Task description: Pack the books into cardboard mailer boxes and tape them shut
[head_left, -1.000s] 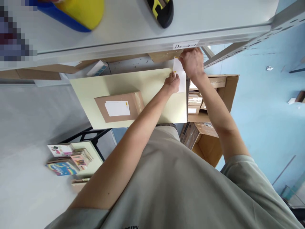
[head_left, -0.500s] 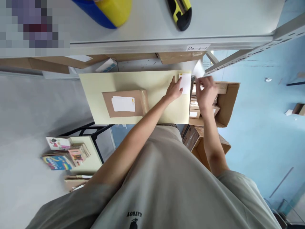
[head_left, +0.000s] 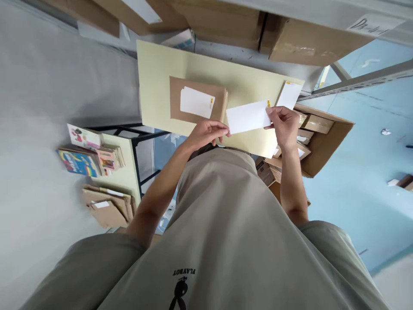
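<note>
Between my hands a white label [head_left: 248,117] with a small yellow mark is held above the pale yellow board [head_left: 155,86]. My right hand [head_left: 285,125] pinches its right end between thumb and fingers. At the lower left corner, the fingertips of my left hand [head_left: 209,131] close on the label. Left of it, a brown cardboard box [head_left: 177,105] lies on the board, with white labels [head_left: 196,102] on its top. A further white label stack [head_left: 289,94] rests at the board's right end.
An open carton [head_left: 329,146] holding smaller boxes stands right of the board. Cardboard boxes [head_left: 222,23] line the shelf beyond it, beside a metal rack post [head_left: 361,82]. At left, a side table [head_left: 125,172] carries books [head_left: 79,162] and flattened cardboard [head_left: 108,209].
My right hand has brought the label left over the board. My left hand has left the label stack and moved left to the held label's corner. The camera view has shifted and turned.
</note>
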`<state>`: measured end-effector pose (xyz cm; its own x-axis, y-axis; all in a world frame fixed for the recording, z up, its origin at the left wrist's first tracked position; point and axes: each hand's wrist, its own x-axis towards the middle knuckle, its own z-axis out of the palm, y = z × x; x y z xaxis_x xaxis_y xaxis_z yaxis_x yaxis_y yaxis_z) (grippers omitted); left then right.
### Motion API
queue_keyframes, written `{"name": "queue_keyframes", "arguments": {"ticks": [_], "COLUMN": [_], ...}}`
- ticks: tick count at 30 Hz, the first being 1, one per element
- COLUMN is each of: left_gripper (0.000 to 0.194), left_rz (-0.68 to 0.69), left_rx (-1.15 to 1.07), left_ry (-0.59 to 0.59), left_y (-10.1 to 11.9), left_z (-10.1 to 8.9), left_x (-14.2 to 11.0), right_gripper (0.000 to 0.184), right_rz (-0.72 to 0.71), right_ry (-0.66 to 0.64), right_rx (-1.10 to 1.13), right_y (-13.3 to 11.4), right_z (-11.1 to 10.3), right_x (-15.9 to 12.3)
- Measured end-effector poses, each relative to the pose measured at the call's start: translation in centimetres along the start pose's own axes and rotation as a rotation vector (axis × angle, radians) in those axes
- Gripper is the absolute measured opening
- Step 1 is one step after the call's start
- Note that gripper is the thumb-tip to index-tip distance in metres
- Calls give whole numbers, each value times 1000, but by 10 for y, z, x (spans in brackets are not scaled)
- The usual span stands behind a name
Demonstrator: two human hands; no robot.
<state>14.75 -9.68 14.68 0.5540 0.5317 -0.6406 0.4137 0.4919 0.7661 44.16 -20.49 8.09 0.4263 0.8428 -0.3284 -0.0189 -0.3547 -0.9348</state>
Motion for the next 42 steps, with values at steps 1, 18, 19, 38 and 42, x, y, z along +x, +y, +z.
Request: {"name": "queue_keyframes", "arguments": {"ticks": [1,18,19,38,42], "left_gripper": [37,28,29,23,16], "left_rz": [13,199,212,298,333], "left_rx": [0,-14,-9,36,93], "left_ry": [4,-25,-12,-50,-43], "left_y": [0,-24,-25,-51,-57], "left_z": [-3,-123,-133,-269,-279], "left_x": [-4,-52,-55,-99,-94], "right_gripper": [60,56,51,25,24], "right_rz": [-7,-133,-169,-282,-221], "right_ry": [-9,46,60,-108,-78], "right_rx": [-17,-324,-382,-784,-724], "right_y": [-1,-51,-59,-145,-147], "right_z": [5,147,161,361,371], "right_x": [0,-26,-32,-118,-114]}}
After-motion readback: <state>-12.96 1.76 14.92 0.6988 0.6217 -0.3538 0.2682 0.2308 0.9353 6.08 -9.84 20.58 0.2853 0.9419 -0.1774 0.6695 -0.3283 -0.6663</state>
